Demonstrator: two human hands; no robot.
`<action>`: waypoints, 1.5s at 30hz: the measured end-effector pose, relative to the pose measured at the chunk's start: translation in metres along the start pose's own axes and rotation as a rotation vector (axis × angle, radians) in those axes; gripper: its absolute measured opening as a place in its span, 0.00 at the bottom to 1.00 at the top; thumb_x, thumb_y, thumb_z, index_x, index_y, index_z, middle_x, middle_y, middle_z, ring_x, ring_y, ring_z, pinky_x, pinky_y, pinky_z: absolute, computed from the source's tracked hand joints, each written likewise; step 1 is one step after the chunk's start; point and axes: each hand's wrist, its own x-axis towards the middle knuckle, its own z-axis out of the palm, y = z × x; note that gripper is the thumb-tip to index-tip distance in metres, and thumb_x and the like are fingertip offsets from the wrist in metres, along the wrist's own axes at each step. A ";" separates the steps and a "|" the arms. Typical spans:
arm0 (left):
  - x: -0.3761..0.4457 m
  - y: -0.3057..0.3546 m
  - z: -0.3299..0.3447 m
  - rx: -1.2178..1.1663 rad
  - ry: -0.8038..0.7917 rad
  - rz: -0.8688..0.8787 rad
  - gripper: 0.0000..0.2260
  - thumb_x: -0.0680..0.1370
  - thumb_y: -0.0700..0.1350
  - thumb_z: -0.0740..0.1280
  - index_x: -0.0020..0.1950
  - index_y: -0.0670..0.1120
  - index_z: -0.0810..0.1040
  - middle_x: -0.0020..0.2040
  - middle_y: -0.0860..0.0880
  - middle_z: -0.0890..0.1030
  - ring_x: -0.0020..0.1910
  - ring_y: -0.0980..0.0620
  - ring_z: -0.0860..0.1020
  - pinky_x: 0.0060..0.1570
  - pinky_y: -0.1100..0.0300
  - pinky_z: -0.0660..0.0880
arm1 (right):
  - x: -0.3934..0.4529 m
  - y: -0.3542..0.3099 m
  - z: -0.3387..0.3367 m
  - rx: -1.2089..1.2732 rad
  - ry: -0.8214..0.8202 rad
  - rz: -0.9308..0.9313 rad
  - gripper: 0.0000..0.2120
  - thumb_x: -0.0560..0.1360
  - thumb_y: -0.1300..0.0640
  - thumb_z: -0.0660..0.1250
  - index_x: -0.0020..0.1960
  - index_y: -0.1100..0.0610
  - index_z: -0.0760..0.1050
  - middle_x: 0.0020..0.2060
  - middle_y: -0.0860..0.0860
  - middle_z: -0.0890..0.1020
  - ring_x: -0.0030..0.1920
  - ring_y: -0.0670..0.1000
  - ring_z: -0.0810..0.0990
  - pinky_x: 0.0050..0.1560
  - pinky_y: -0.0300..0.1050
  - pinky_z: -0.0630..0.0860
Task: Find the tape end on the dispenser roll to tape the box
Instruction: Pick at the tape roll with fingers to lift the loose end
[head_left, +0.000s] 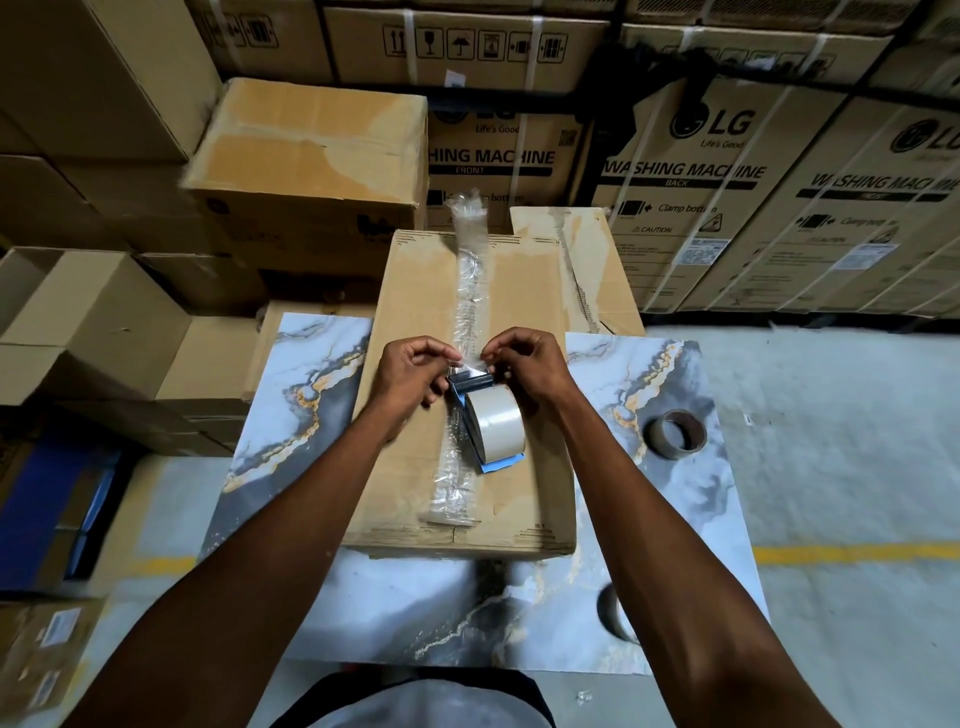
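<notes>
A cardboard box (524, 467) lies on a marble-pattern table (675, 519), with a strip of clear tape (465, 312) along its top seam. The tape dispenser (485, 415) with its roll (496, 423) rests on the box, just at 6 o'clock from both hands. The left hand (410, 376) and the right hand (524, 366) pinch a short piece of clear tape end (472, 368) between their fingertips, above the dispenser's front. A spare roll (675, 434) lies at 3 o'clock, well apart.
</notes>
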 end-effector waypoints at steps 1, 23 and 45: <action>0.000 0.000 0.001 0.003 0.003 0.004 0.11 0.81 0.37 0.72 0.44 0.50 0.88 0.39 0.33 0.85 0.28 0.48 0.72 0.28 0.59 0.67 | 0.001 0.001 0.001 0.015 -0.009 -0.003 0.09 0.79 0.70 0.66 0.45 0.63 0.84 0.40 0.64 0.84 0.32 0.51 0.79 0.31 0.43 0.77; 0.005 0.010 0.012 0.061 0.118 -0.121 0.06 0.74 0.47 0.72 0.46 0.51 0.90 0.38 0.38 0.86 0.27 0.51 0.73 0.28 0.60 0.65 | 0.005 0.005 0.000 -0.139 -0.078 -0.136 0.07 0.76 0.66 0.74 0.52 0.69 0.83 0.40 0.57 0.86 0.35 0.41 0.82 0.39 0.36 0.78; 0.006 0.003 0.004 -0.038 0.091 -0.033 0.01 0.80 0.41 0.74 0.49 0.46 0.86 0.39 0.47 0.89 0.25 0.54 0.75 0.23 0.65 0.64 | 0.006 -0.005 0.002 0.063 -0.086 0.009 0.04 0.75 0.64 0.75 0.49 0.63 0.84 0.41 0.61 0.87 0.36 0.52 0.84 0.38 0.42 0.81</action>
